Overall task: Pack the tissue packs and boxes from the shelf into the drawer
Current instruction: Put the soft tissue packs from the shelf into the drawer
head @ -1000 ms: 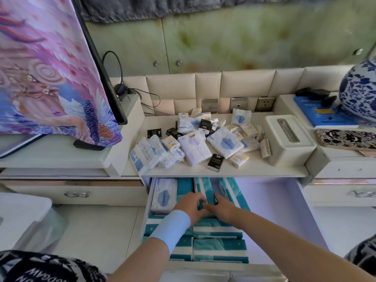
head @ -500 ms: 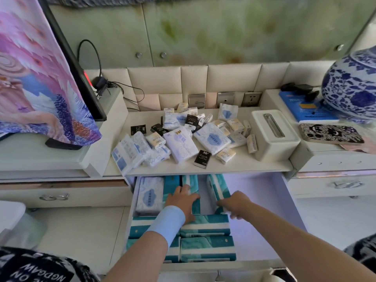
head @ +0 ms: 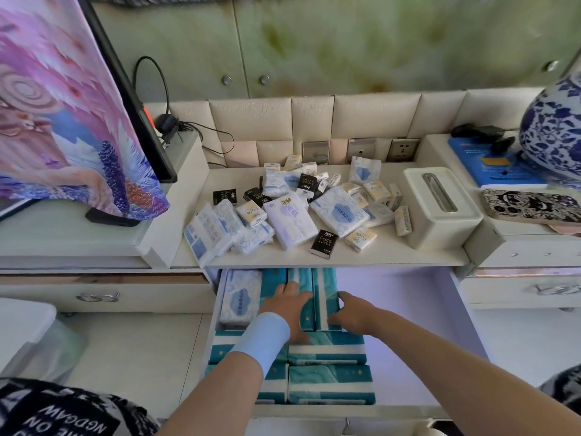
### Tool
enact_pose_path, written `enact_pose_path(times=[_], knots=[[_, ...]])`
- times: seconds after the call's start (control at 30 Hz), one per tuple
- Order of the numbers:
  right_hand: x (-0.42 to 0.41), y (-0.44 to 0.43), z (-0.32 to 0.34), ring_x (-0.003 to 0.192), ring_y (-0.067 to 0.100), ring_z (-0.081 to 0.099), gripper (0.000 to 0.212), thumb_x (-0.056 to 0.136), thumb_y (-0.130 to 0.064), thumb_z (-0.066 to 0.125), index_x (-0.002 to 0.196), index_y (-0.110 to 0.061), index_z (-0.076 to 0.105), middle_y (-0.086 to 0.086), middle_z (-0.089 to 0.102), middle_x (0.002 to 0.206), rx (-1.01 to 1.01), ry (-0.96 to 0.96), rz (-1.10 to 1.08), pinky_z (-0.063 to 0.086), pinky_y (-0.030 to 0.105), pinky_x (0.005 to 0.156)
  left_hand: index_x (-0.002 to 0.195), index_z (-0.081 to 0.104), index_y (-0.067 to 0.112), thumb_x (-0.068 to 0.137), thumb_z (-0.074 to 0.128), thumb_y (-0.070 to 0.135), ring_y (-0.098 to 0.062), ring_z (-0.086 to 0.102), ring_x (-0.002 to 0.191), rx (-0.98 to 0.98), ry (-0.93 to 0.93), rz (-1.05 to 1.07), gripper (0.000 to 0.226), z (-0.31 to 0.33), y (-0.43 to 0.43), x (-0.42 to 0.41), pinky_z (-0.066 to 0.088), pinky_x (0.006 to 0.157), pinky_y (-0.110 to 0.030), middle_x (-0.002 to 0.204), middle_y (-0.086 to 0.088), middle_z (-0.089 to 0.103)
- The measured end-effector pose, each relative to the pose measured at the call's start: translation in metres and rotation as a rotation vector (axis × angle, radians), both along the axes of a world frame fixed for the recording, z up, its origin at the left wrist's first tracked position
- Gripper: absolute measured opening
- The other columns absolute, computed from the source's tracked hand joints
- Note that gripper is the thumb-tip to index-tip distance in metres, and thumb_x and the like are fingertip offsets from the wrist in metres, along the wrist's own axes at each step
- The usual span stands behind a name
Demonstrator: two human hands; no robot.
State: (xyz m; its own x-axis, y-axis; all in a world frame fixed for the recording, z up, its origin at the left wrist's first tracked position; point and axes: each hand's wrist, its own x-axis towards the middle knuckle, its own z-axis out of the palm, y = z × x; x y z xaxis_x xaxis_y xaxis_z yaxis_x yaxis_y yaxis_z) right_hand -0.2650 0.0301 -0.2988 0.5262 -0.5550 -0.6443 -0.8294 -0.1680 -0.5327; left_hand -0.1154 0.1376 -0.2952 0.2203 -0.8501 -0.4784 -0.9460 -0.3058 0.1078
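The open drawer [head: 408, 309] below the shelf [head: 393, 256] holds teal-and-white tissue packs [head: 327, 350] on its left side and a white pack [head: 240, 297] at the back left. My left hand [head: 287, 306], with a light blue wristband, lies flat on the upright teal packs. My right hand [head: 353, 313] presses against the right side of the rightmost upright teal pack [head: 325, 291]. On the shelf lies a heap of several tissue packs [head: 289, 220]: white-and-blue ones, small cream ones and small black ones [head: 323, 243].
A cream tissue box [head: 440, 209] stands on the shelf at the right. A blue-and-white vase [head: 553, 127] and a patterned phone case [head: 531, 204] are further right. A cloth-covered screen [head: 63, 105] stands at the left. The drawer's right half shows bare bottom.
My right hand, out at the right half a second ago, has pushed the rightmost upright teal pack left against the others, closing the gap. My left hand stays on the packs. The camera view shifted.
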Motion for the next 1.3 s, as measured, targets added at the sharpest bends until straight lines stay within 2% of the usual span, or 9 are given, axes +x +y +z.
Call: enact_pose_path(times=[0.2, 0.37, 0.6, 0.7, 0.83, 0.93, 1.03, 1.13, 1.3], knots=[[0.003, 0.016, 0.000, 0.097, 0.021, 0.056, 0.081, 0.087, -0.021, 0.059, 0.154, -0.015, 0.014, 0.006, 0.060, 0.117, -0.083, 0.006, 0.016, 0.046, 0.030, 0.081, 0.149, 0.028, 0.032, 0.075, 0.074, 0.049, -0.023, 0.020, 0.141, 0.004, 0.019, 0.002, 0.089, 0.010, 0.001, 0.008, 0.042, 0.104, -0.044, 0.154, 0.003, 0.022], [0.003, 0.006, 0.019, 0.104, 0.022, 0.061, 0.041, 0.092, -0.030, 0.048, 0.131, -0.020, 0.050, 0.001, 0.062, 0.119, -0.442, 0.119, 0.051, 0.052, 0.034, 0.084, 0.142, 0.043, 0.033, 0.085, 0.061, 0.050, -0.022, 0.045, 0.129, 0.004, 0.086, 0.070, 0.062, 0.039, -0.015, 0.009, 0.045, 0.099, -0.039, 0.145, 0.003, 0.043], [0.023, -0.055, 0.073, 0.106, 0.023, 0.062, 0.032, 0.089, -0.022, 0.048, 0.116, -0.027, 0.064, 0.001, 0.065, 0.121, -0.715, -0.095, -0.094, 0.050, 0.031, 0.086, 0.117, 0.061, 0.035, 0.091, 0.058, 0.039, -0.016, 0.059, 0.105, -0.320, 0.206, 0.159, 0.027, 0.092, -0.064, 0.024, 0.049, 0.093, -0.036, 0.120, 0.011, 0.063], [0.031, -0.087, 0.083, 0.110, 0.025, 0.058, 0.037, 0.091, -0.028, 0.055, 0.128, -0.025, 0.056, 0.005, 0.054, 0.130, -0.739, -0.029, -0.064, 0.052, 0.035, 0.083, 0.122, 0.058, 0.033, 0.092, 0.056, 0.038, -0.020, 0.049, 0.118, -0.399, 0.047, 0.127, 0.030, 0.101, -0.083, 0.042, 0.046, 0.094, -0.038, 0.130, 0.005, 0.054], [0.047, -0.116, 0.086, 0.121, 0.032, 0.049, 0.067, 0.088, -0.052, 0.061, 0.141, -0.018, 0.037, 0.014, 0.046, 0.136, -0.812, 0.161, -0.014, 0.050, 0.044, 0.094, 0.139, 0.042, 0.034, 0.087, 0.060, 0.035, -0.024, 0.028, 0.135, -0.310, -0.179, 0.093, 0.055, 0.098, -0.098, 0.070, 0.038, 0.100, -0.039, 0.150, 0.001, 0.033], [0.062, -0.125, 0.079, 0.125, 0.037, 0.047, 0.089, 0.078, -0.069, 0.063, 0.142, -0.016, 0.031, 0.018, 0.044, 0.138, -0.798, 0.249, -0.005, 0.042, 0.047, 0.100, 0.142, 0.034, 0.035, 0.081, 0.066, 0.040, -0.026, 0.021, 0.138, -0.202, -0.190, 0.119, 0.070, 0.089, -0.104, 0.082, 0.038, 0.101, -0.039, 0.154, 0.000, 0.020], [0.075, -0.127, 0.069, 0.126, 0.038, 0.045, 0.098, 0.069, -0.073, 0.067, 0.140, -0.017, 0.028, 0.019, 0.045, 0.138, -0.803, 0.291, -0.043, 0.038, 0.047, 0.101, 0.138, 0.036, 0.036, 0.076, 0.072, 0.039, -0.026, 0.022, 0.135, -0.263, -0.188, 0.117, 0.071, 0.080, -0.109, 0.086, 0.034, 0.102, -0.036, 0.150, -0.001, 0.022], [0.084, -0.130, 0.065, 0.122, 0.034, 0.050, 0.087, 0.079, -0.056, 0.068, 0.141, -0.010, 0.030, 0.016, 0.051, 0.133, -0.829, 0.274, -0.100, 0.041, 0.045, 0.101, 0.137, 0.038, 0.037, 0.075, 0.073, 0.041, -0.025, 0.023, 0.134, -0.306, -0.153, 0.135, 0.071, 0.077, -0.109, 0.089, 0.031, 0.103, -0.035, 0.147, 0.000, 0.024], [0.090, -0.119, 0.080, 0.103, 0.032, 0.059, 0.047, 0.100, -0.046, 0.040, 0.125, -0.007, 0.045, 0.014, 0.059, 0.116, -0.880, 0.033, -0.239, 0.048, 0.042, 0.088, 0.137, 0.046, 0.035, 0.083, 0.064, 0.044, -0.024, 0.025, 0.136, -0.453, -0.040, 0.252, 0.058, 0.085, -0.102, 0.089, 0.028, 0.108, -0.038, 0.148, 0.003, 0.033]])
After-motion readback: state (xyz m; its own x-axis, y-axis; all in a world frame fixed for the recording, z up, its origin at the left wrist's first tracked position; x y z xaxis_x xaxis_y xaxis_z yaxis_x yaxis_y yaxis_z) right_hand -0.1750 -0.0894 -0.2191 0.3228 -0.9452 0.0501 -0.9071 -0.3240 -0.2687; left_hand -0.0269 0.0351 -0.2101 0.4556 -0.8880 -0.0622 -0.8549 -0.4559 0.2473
